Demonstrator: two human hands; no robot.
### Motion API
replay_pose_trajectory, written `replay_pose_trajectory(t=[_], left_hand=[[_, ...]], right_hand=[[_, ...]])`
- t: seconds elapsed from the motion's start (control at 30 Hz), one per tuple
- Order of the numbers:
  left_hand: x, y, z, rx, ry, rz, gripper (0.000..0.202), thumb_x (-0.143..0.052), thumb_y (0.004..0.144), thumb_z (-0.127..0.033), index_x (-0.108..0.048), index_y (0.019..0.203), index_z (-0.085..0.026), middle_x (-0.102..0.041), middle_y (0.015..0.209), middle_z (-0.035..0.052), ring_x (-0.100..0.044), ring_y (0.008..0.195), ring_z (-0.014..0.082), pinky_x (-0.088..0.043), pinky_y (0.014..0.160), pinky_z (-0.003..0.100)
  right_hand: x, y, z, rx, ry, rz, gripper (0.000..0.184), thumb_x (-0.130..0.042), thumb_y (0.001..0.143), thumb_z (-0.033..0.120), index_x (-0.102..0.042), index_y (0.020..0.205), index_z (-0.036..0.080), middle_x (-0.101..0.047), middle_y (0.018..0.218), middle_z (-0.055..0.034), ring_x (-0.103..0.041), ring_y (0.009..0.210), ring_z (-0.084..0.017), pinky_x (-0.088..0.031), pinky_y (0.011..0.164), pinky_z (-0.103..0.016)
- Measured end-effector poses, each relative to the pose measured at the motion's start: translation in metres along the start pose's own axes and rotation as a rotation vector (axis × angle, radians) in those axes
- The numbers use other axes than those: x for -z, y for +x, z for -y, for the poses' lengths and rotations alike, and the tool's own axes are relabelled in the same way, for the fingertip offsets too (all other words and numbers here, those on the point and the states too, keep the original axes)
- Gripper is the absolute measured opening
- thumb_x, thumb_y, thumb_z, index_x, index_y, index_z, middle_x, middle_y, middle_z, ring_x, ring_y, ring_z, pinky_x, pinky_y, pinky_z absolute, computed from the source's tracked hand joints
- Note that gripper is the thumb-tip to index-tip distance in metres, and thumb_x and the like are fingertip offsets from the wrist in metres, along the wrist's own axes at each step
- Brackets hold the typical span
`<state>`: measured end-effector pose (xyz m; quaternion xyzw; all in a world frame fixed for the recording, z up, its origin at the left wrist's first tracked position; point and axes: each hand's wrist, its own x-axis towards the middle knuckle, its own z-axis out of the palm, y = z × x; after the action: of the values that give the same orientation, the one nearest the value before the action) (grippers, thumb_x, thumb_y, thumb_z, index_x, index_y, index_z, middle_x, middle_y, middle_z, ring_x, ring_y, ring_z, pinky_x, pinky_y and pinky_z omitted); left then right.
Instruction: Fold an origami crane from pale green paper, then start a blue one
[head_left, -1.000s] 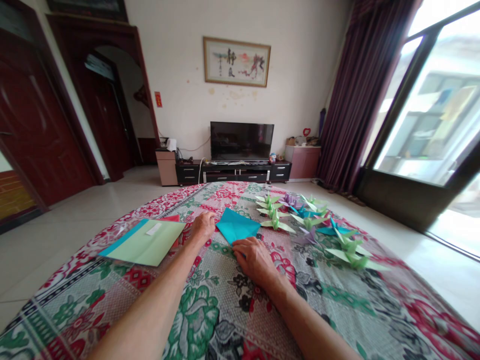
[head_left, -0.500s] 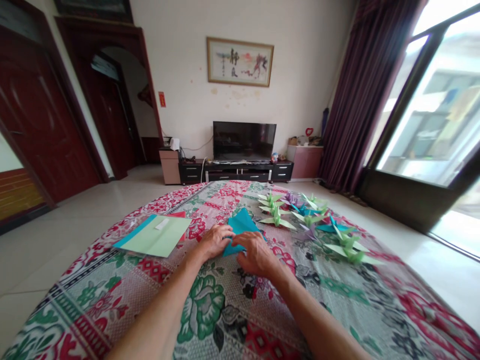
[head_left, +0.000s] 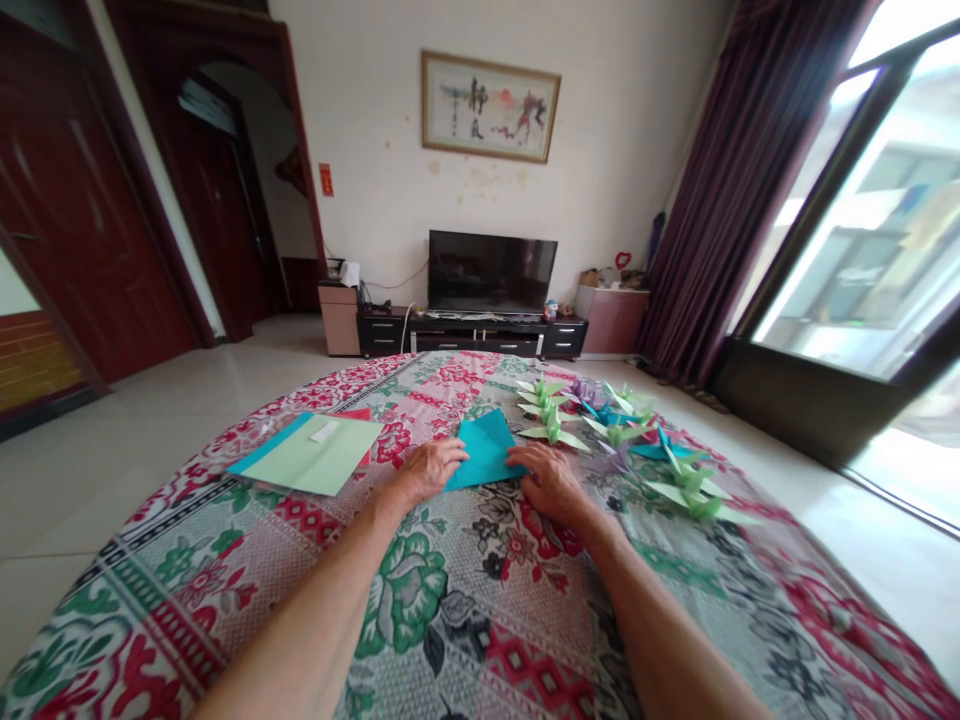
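Observation:
A blue sheet of origami paper (head_left: 487,448), partly folded with slanting sides, lies on the patterned tablecloth in front of me. My left hand (head_left: 429,470) is closed at its left edge, fingertips against the paper. On the opposite side, my right hand (head_left: 551,482) has its fingers bent and closed on the right corner. Both thumbs are partly hidden, so the exact grip is hard to see. Folded paper cranes (head_left: 553,425) in green, purple and blue stand in rows beyond my right hand.
Left of my hands lies a stack of green, blue and red paper (head_left: 311,455) with a small white slip (head_left: 325,431) on top. The round table carries a flowered tablecloth (head_left: 405,600). Past its far edge stand a television (head_left: 491,272) and a low black cabinet (head_left: 476,340).
My right hand has slid from the middle of the blue paper to its right corner. My left hand stays at the left edge, and more paper shows between them. The view has tilted slightly.

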<state>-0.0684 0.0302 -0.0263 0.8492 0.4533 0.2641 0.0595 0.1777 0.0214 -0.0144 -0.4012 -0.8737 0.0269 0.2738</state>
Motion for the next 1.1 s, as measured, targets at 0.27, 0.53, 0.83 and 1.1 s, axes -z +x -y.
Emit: replay_pose_trajectory(t=[0.27,0.53,0.83,1.1], left_hand=[[-0.002,-0.001,-0.002,-0.037,0.03,0.053,0.035,-0.035,0.087,-0.019,-0.064,0.105,-0.023,-0.06,0.119,0.0014,-0.056,0.106,0.0139,-0.04,0.099,0.027],[0.002,-0.001,-0.004,-0.081,0.025,0.011,0.032,-0.04,0.082,-0.017,-0.069,0.094,-0.023,-0.064,0.107,0.0024,-0.054,0.102,0.0161,-0.041,0.096,0.031],[0.015,0.003,-0.027,-0.016,0.099,0.061,0.03,-0.043,0.075,-0.013,-0.071,0.083,-0.023,-0.067,0.084,0.0024,-0.058,0.079,0.015,-0.045,0.08,0.025],[0.013,0.005,-0.036,0.079,0.153,0.027,0.033,-0.049,0.079,-0.035,-0.062,0.054,-0.019,-0.059,0.065,0.003,-0.055,0.065,0.0135,-0.041,0.063,0.024]], right_hand=[[0.005,0.001,0.016,-0.032,-0.061,-0.019,0.022,-0.048,0.071,0.013,-0.066,0.079,0.022,-0.066,0.106,-0.0021,-0.044,0.117,-0.026,-0.023,0.098,-0.049],[0.011,0.003,0.027,0.033,0.002,-0.062,0.02,-0.047,0.07,0.013,-0.066,0.071,0.021,-0.067,0.076,-0.0024,-0.056,0.1,-0.023,-0.024,0.098,-0.044],[0.001,0.005,0.016,-0.117,0.156,-0.142,0.025,-0.048,0.078,0.021,-0.062,0.098,0.019,-0.067,0.083,-0.0031,-0.06,0.07,-0.015,-0.044,0.067,-0.025],[-0.013,0.009,0.007,-0.263,0.224,-0.199,0.037,-0.053,0.077,0.029,-0.054,0.113,0.018,-0.066,0.091,-0.006,-0.061,0.073,-0.016,-0.047,0.067,-0.027]])
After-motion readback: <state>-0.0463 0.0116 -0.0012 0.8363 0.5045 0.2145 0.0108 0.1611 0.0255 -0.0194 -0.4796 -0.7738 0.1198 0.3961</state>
